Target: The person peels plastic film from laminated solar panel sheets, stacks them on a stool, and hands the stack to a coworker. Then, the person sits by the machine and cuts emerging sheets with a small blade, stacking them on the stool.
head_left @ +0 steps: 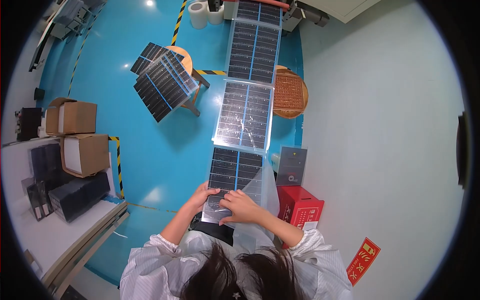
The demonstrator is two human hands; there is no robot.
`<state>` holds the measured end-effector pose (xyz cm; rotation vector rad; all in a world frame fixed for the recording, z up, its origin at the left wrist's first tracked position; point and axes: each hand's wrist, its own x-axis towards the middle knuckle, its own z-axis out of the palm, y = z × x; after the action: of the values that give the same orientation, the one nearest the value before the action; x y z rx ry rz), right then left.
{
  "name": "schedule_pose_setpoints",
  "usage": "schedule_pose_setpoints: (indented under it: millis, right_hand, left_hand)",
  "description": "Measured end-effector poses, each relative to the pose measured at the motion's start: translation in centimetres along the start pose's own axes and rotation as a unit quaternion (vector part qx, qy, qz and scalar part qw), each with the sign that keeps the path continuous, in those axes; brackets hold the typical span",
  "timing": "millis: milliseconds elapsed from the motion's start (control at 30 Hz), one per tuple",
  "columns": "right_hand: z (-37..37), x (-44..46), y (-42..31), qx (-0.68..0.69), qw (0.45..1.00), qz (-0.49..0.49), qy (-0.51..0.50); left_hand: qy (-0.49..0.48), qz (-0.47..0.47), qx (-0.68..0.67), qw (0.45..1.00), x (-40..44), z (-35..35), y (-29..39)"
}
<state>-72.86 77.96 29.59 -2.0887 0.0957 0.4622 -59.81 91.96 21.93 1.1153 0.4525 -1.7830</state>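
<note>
A long strip of dark panels with blue lines runs from the machine at the top down to my body. My left hand (201, 196) grips the left edge of the nearest panel (223, 167), thumb on top. On the lower right part of that same panel lies my right hand (239, 206), fingers bent and pressed on clear film (269, 187) that hangs along the right edge. Beyond it, a glossy panel (244, 116) and a farther panel (253, 52) continue the strip.
Loose panels (165, 82) lie on a round wooden stool (181, 56) at the left. A woven stool (290, 93) stands right of the strip. A red box (298, 206) is near my right arm. Cardboard boxes (86, 154) sit on the left table (35, 245).
</note>
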Motion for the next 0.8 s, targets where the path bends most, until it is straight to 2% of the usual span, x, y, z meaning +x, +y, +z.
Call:
schedule_pose_setpoints:
  millis: [133, 200, 233, 300, 333, 400, 433, 500, 533, 600, 700, 800]
  right_hand:
    - [0.4, -0.6, -0.2, 0.091, 0.995, 0.029, -0.025]
    - [0.8, -1.1, 0.4, 0.238, 0.969, 0.068, -0.003]
    - [1.2, -1.4, 1.0, 0.237, 0.969, 0.067, -0.003]
    - [2.0, -1.7, 2.0, 0.362, 0.922, 0.119, 0.069]
    - [2.2, -1.8, 2.3, 0.363, 0.922, 0.12, 0.069]
    - [3.1, -2.1, 2.8, 0.439, 0.873, 0.207, 0.043]
    - [3.7, -2.3, 2.8, 0.437, 0.875, 0.205, 0.048]
    - [3.7, -2.5, 2.8, 0.525, 0.82, 0.225, 0.027]
    - [2.9, -2.4, 2.7, 0.526, 0.82, 0.227, 0.025]
    - [2.3, -2.5, 2.6, 0.543, 0.81, 0.223, 0.006]
    - [2.7, -2.4, 2.6, 0.549, 0.806, 0.221, 0.005]
    - [2.2, -2.5, 2.2, 0.544, 0.807, 0.228, 0.025]
  left_hand:
    - [0.007, 0.004, 0.006, 1.0, -1.4, 1.0, 0.9]
    - [0.003, 0.005, 0.019, 1.0, -1.4, 0.9, 1.0]
    - [0.003, 0.006, 0.019, 1.0, -1.5, 0.9, 0.9]
    - [-0.01, -0.023, 0.004, 1.0, -1.8, 0.9, 1.1]
    - [-0.011, -0.024, 0.005, 1.0, -2.1, 1.5, 1.8]
    - [0.013, -0.052, -0.036, 0.998, -2.9, 2.7, 2.7]
    - [0.01, -0.049, -0.032, 0.998, -3.1, 2.3, 2.1]
    - [-0.082, -0.021, -0.04, 0.996, -3.8, 1.8, 1.6]
    - [-0.081, -0.022, -0.042, 0.996, -3.9, 1.7, 1.8]
    - [-0.181, 0.033, 0.096, 0.978, -3.8, 0.9, 1.5]
    - [-0.152, 0.006, 0.172, 0.973, -4.5, 0.9, 1.8]
    - [-0.128, -0.014, 0.144, 0.981, -4.6, 0.6, 1.2]
